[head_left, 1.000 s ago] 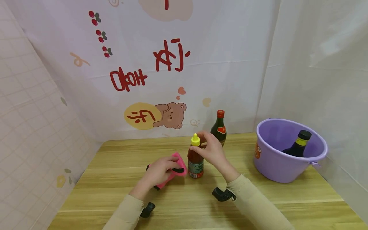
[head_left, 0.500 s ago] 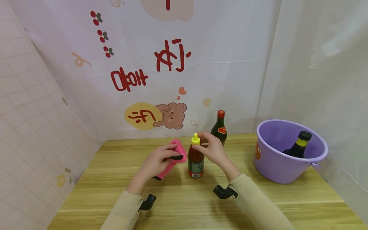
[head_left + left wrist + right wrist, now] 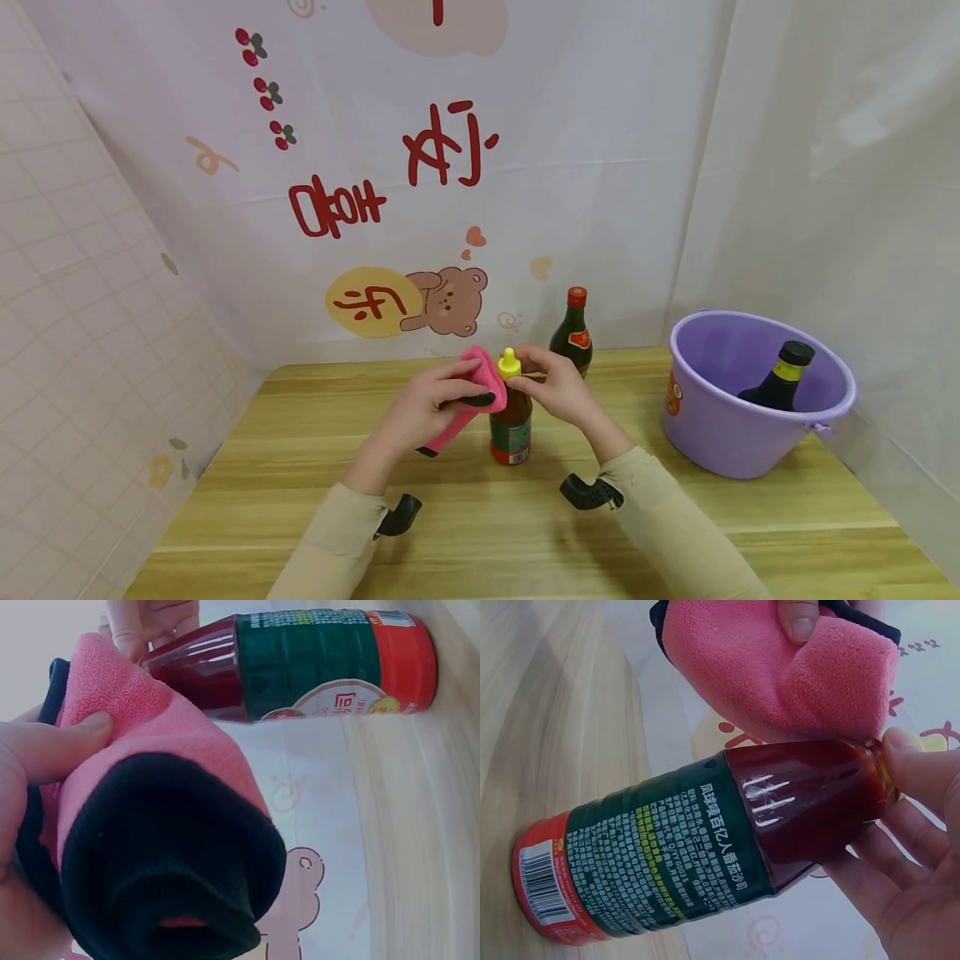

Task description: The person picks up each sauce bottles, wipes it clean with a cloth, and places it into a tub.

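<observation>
A ketchup bottle (image 3: 510, 437) with dark red sauce, a green label and a yellow nozzle cap (image 3: 509, 365) stands upright on the table. My right hand (image 3: 557, 385) holds it just below the cap, thumb and fingers around the neck (image 3: 885, 774). In my left hand (image 3: 423, 410) is a folded pink cloth (image 3: 486, 375) with black edging, pinched between thumb and fingers. The cloth is up at the left side of the bottle's neck, its lower end hanging over the table. In the right wrist view, the pink fabric (image 3: 780, 671) lies against the bottle's shoulder.
Behind the right hand stands a dark green bottle (image 3: 572, 340) with a red cap. To the right, a purple bucket (image 3: 720, 446) holds a dark bottle (image 3: 776, 385) with a black cap. The wooden table (image 3: 480, 542) ends at a printed white curtain (image 3: 600, 208).
My left hand has raised the pink cloth from near the tabletop and brought it right, to the bottle's neck. The right hand keeps its hold; the bottle has turned slightly.
</observation>
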A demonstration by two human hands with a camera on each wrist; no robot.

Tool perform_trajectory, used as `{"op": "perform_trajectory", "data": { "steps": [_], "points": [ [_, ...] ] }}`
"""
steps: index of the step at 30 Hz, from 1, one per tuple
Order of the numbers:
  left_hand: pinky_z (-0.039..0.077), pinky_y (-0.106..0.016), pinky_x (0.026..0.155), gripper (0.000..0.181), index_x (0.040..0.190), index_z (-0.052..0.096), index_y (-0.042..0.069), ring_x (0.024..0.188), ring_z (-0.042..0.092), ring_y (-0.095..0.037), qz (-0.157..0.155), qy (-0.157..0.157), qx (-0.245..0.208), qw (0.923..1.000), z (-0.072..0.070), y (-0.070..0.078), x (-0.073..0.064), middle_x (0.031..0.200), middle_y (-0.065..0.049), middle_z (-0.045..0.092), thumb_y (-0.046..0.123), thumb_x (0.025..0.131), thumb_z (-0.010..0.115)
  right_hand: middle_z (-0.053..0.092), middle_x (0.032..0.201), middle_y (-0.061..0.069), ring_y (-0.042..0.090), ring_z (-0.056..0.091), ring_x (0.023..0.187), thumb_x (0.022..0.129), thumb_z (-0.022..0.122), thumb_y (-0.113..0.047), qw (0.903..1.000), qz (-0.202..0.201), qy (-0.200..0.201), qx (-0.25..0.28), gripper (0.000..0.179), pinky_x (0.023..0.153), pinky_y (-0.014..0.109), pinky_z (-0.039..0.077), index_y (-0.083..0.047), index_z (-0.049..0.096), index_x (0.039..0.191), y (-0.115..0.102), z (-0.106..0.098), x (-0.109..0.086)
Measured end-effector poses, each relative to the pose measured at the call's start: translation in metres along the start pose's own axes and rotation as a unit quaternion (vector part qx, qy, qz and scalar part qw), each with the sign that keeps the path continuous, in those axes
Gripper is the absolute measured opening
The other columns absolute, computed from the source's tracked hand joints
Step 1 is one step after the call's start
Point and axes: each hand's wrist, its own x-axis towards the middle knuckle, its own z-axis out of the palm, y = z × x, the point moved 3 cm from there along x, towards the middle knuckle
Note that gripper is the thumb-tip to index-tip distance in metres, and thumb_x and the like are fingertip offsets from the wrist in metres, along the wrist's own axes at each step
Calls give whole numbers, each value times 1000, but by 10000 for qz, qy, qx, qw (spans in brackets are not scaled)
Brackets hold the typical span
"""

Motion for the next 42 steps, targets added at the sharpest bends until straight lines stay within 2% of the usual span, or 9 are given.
{"op": "perform_trajectory", "data": {
  "steps": [12,25,34,38,42],
  "points": [
    [52,-43,96,29,102,79,15,118,59,-31,38,-236,135,9996,13,2,1,130,-11,63,-3,80,78,68,115,15,31,66,104,90,72,-8,9998,60,-174,80,39,90,49,54,-2,62,128,4,0,1],
    [53,-45,94,28,101,78,16,114,61,-33,86,-307,226,9992,24,0,-18,129,-14,63,-2,79,81,66,119,16,32,66,106,91,70,-8,9998,33,-165,114,40,90,50,54,-2,62,130,7,2,0],
    [53,-46,94,25,98,78,16,114,61,-32,121,-228,292,9992,32,-2,-30,126,-14,64,3,77,83,66,118,15,32,66,106,91,71,-9,9998,81,-169,109,41,91,51,53,-3,62,130,6,2,1],
    [52,-46,95,26,98,78,16,115,60,-32,20,-307,282,9991,36,-4,-34,126,-13,64,2,78,83,66,118,14,31,66,106,91,71,-8,9999,54,-138,84,41,91,50,54,-4,62,130,6,2,0],
    [51,-45,97,24,100,78,17,117,60,-31,-206,-601,233,9977,41,-6,-39,126,-13,64,3,80,81,66,119,12,30,66,107,91,71,-8,9999,63,-136,45,41,91,50,54,-3,62,130,5,2,0]
  ]
}}
